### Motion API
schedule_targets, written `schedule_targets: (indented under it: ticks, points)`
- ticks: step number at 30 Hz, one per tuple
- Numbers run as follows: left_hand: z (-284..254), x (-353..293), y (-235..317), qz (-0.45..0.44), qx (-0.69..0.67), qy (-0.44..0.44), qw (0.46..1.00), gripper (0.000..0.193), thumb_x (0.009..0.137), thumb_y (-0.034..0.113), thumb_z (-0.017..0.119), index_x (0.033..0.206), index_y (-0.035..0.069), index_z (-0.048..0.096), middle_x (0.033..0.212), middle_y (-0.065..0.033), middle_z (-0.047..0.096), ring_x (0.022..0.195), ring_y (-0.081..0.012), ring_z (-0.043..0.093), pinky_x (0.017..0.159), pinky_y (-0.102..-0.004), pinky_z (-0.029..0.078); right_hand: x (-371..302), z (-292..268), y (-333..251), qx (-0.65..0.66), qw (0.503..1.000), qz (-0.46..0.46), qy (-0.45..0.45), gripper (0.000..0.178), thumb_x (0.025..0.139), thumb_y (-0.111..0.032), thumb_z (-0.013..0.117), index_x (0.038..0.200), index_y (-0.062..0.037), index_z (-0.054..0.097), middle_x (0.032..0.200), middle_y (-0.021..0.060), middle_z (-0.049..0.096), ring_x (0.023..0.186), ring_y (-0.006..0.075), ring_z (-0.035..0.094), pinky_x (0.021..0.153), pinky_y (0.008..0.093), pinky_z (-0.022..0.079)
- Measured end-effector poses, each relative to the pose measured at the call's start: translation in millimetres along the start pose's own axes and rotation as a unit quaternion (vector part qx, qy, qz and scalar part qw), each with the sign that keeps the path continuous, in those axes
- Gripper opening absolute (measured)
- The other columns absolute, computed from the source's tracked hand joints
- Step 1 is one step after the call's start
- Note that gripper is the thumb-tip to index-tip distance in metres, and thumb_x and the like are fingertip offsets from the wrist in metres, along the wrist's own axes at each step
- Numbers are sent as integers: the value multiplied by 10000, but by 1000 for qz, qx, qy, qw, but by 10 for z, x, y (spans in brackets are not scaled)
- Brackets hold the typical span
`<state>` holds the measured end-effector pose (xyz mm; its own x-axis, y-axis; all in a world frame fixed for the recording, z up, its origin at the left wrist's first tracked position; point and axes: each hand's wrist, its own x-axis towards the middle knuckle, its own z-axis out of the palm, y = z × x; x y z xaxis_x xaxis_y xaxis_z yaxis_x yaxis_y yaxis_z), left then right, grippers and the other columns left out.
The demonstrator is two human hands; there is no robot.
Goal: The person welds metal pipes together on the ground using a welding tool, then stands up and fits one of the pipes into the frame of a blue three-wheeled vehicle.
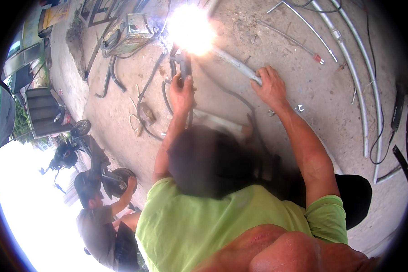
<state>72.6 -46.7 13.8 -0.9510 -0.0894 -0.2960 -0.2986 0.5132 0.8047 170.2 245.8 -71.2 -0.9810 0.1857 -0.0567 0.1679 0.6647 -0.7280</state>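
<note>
My left hand [182,95] is closed around the dark handle of a welding electrode holder [185,67]. Beyond that hand burns a dazzling welding arc [191,31], whose glare hides the holder's tip and the joint. A grey metal pipe [235,65] slants out of the glare toward the right. Its near end is gripped by my right hand [270,86], fingers wrapped over the top. Below the hands, a dark, blurred rounded shape [208,158] covers part of the ground.
An open-framed metal box [138,29] stands left of the arc, with a dark cable [149,86] near it. Long curved pipes [349,59] and a thin rod with a red end [318,58] lie at right. Another person [99,222] crouches by a motorcycle [93,158] at left.
</note>
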Motion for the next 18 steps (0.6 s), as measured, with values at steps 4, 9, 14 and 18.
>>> schedule_targets:
  ticks: [4, 9, 14, 18]
  points:
    - [19, -4, 22, -10, -3, 5, 1000, 574, 993, 305, 698, 1413, -46, 528, 930, -72, 655, 740, -153, 679, 628, -307, 540, -1, -14, -9, -2, 1000, 9, -7, 304, 868, -287, 777, 1046, -112, 604, 1060, 102, 585, 1057, 346, 612, 854, 496, 534]
    - [18, 15, -35, 6, -9, 2, 1000, 579, 986, 312, 708, 1403, -52, 534, 911, -75, 655, 719, -157, 678, 608, -305, 540, 0, -7, -7, 9, 1000, 13, -5, 317, 858, -262, 783, 1050, -93, 596, 1067, 123, 598, 1060, 374, 616, 850, 515, 521]
    - [14, 10, -100, 13, -39, 11, 999, 543, 1000, 300, 703, 1371, -61, 540, 904, -93, 665, 711, -172, 686, 606, -314, 554, 3, 5, -15, -1, 1000, 0, 1, 314, 868, -290, 776, 1046, -102, 599, 1054, 109, 592, 1052, 352, 614, 849, 507, 527]
    - [-39, -47, -60, -17, -87, 13, 996, 508, 1013, 321, 711, 1327, -46, 555, 918, -129, 695, 698, -200, 702, 628, -328, 577, 4, 61, 3, -1, 1000, -9, 19, 320, 866, -300, 775, 1047, -101, 602, 1048, 109, 595, 1048, 345, 615, 847, 503, 529]
